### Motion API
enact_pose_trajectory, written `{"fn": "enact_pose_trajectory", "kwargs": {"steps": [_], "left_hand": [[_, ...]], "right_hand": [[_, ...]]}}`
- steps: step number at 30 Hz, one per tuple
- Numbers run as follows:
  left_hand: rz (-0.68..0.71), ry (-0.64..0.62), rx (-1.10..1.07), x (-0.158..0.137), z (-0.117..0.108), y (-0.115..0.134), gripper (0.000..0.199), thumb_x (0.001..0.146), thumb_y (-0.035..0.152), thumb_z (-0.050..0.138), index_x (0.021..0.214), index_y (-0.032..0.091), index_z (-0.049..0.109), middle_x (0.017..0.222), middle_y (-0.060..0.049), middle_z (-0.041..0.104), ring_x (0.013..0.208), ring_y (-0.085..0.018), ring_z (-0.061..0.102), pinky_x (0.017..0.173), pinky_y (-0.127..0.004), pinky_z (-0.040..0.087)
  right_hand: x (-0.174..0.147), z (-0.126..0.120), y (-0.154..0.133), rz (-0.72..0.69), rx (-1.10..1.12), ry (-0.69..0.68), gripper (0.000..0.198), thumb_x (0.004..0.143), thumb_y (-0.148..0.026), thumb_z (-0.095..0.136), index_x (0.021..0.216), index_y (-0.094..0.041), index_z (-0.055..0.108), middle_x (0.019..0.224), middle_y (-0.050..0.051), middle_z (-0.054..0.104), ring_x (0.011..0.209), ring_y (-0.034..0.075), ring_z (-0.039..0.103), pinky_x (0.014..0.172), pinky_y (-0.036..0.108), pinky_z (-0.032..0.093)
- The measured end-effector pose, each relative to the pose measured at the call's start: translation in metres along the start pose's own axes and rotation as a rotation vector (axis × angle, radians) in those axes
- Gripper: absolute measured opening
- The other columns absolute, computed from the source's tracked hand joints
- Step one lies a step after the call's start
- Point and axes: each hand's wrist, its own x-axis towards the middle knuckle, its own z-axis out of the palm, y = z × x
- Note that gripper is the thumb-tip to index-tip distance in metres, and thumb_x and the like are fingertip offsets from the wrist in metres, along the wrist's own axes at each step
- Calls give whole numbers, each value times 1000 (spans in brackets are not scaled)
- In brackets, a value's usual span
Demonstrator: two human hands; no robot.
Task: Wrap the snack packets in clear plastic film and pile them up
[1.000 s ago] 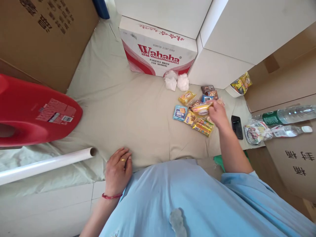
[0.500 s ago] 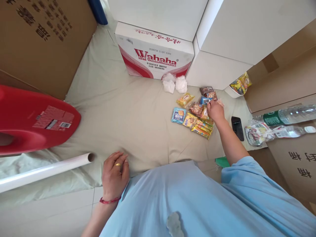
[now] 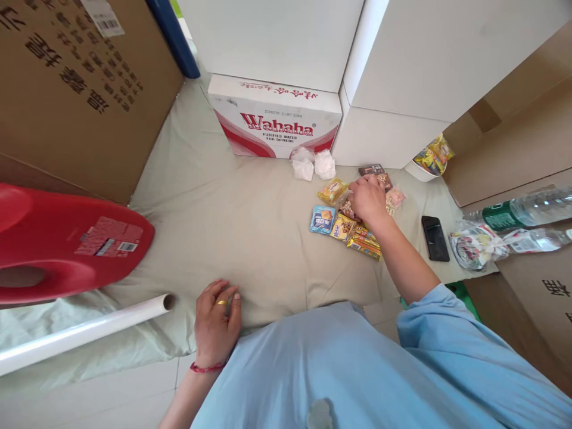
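Observation:
My right hand (image 3: 369,199) reaches down over a small group of wrapped snacks, its fingers curled inward. The fingertips are hidden, so what they grip does not show. Around it lie a yellow wrapped cake (image 3: 332,191), a light blue packet (image 3: 322,220), a yellow cookie packet (image 3: 342,227), thin yellow snack sticks (image 3: 364,245), dark brown packets (image 3: 370,171) and a pink packet (image 3: 395,196). On the cloth's near edge rests my left hand (image 3: 218,322), loosely spread and holding nothing.
Two crumpled white wrappers (image 3: 324,164) lie before a Wahaha water carton (image 3: 277,128). A white bowl (image 3: 421,172) of snacks, a phone (image 3: 435,238) and plastic bottles (image 3: 531,208) are at right. Leftward are a red jug (image 3: 67,238), a white tube (image 3: 89,330) and a large cardboard box (image 3: 89,89).
My right hand has shifted left across the snacks and now covers the spot where a dark blue packet showed. The pink packet is more exposed. My left hand stays resting; the view has shifted slightly.

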Motion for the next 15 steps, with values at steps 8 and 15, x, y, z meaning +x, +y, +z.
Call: {"fn": "enact_pose_trajectory", "kwargs": {"steps": [8,15], "left_hand": [[-3,47,28,-15,13,-8,21,95,20,57,113,20,67,128,-16,67,131,-32,59,110,-54,51],[25,84,16,-17,14,-6,20,93,15,57,110,17,67,124,-16,69,128,-31,62,107,-52,53]], "right_hand": [[89,6,-49,-29,231,-193,26,97,-28,53,107,-19,75,114,15,71,106,30,63,92,39,46],[117,59,-100,117,279,-228,29,96,-23,54,121,-13,65,129,22,66,115,31,63,97,41,47]]}}
